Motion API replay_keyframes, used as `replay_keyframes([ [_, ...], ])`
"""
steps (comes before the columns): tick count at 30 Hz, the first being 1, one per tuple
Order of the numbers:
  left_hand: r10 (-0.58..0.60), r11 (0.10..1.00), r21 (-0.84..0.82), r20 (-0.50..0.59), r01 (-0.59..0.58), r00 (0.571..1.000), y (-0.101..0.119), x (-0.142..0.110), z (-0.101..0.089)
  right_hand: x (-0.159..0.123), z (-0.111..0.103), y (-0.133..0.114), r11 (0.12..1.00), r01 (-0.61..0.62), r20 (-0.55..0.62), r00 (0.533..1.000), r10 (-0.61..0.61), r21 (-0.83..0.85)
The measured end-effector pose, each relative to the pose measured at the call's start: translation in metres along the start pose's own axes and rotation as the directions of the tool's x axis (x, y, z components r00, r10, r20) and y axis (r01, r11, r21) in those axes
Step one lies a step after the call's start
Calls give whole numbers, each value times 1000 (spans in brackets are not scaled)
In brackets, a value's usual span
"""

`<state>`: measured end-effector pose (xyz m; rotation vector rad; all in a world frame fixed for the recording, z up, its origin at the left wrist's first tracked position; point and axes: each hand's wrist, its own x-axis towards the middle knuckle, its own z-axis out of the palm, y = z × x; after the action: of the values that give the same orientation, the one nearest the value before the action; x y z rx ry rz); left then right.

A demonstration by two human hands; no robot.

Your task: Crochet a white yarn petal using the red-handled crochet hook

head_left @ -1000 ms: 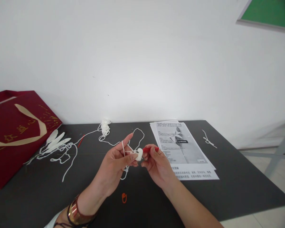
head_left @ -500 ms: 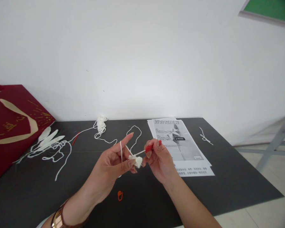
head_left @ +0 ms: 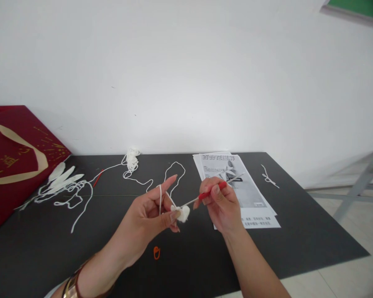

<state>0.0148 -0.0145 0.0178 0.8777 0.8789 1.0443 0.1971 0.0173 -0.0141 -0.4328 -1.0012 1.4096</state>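
Note:
My left hand (head_left: pixel 153 211) pinches a small white crochet piece (head_left: pixel 183 214) between thumb and fingers. White yarn (head_left: pixel 161 200) wraps over its raised index finger. In my right hand (head_left: pixel 222 205) is a crochet hook (head_left: pixel 209 193) with a red grip, held closed near the middle. The hook's thin metal shaft points left and its tip meets the crochet piece; the exact loop is too small to tell. From the left hand the yarn runs back toward a loose white yarn bundle (head_left: pixel 132 159) by the wall.
An orange stitch marker (head_left: pixel 156 253) lies near the front of the black table (head_left: pixel 313 240). Printed sheets (head_left: pixel 251 194) are behind my right hand, a knotted yarn scrap (head_left: pixel 269 179) farther right. At left are white petal-shaped pieces (head_left: pixel 62 180), a red stick (head_left: pixel 98 178) and a dark red bag (head_left: pixel 15 165).
My right hand has moved right, away from the left, drawing the hook outward and showing more of its far end. The crochet piece has shifted slightly right.

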Motion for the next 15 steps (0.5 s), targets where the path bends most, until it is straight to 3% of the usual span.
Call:
replay_keyframes([
  [15,66,990,131,-82,-55,994,-8,3,-4,-12,-2,-2,935,211,68,977,-200,-286],
])
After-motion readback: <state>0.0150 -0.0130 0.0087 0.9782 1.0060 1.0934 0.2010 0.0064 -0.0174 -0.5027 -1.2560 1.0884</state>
